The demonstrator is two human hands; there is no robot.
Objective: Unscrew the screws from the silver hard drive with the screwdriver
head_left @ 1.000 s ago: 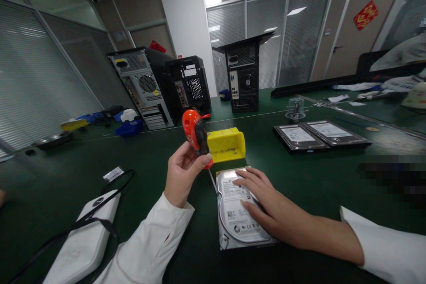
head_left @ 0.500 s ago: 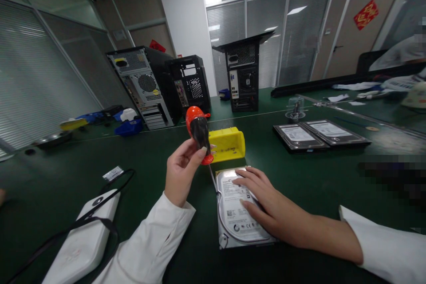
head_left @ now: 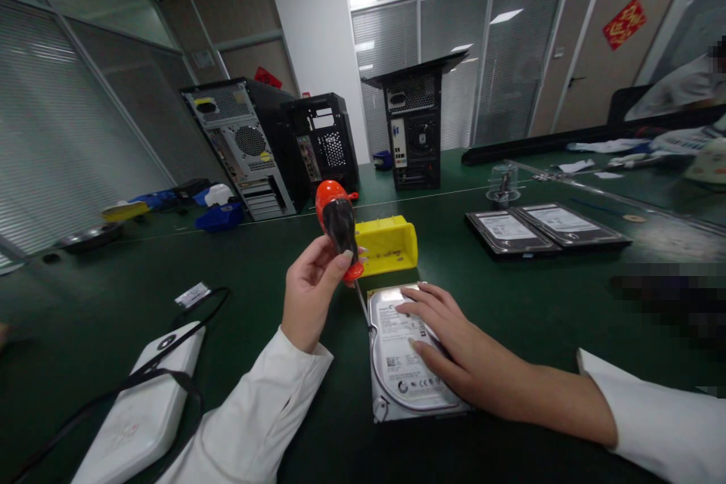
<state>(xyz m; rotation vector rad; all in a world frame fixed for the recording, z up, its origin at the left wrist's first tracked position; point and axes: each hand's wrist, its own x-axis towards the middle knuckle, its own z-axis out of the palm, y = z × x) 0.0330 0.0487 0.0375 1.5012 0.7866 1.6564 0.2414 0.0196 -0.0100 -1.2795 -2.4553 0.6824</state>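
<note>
A silver hard drive with a white label lies flat on the green table before me. My left hand grips a red and black screwdriver near the lower end of its handle. The screwdriver tilts, and its thin shaft runs down to the drive's left edge, where the tip meets a notch. My right hand rests on the drive's right side with fingers spread over the label. Just behind the drive stands a yellow bin holding small dark bits, probably screws.
Two more hard drives lie at the right, near a small clear dome. Computer cases stand at the back. A white device with a black strap lies front left. A person in white is at far right.
Almost nothing differs. The screwdriver handle has shifted very slightly; both hands and the hard drive stay in place.
</note>
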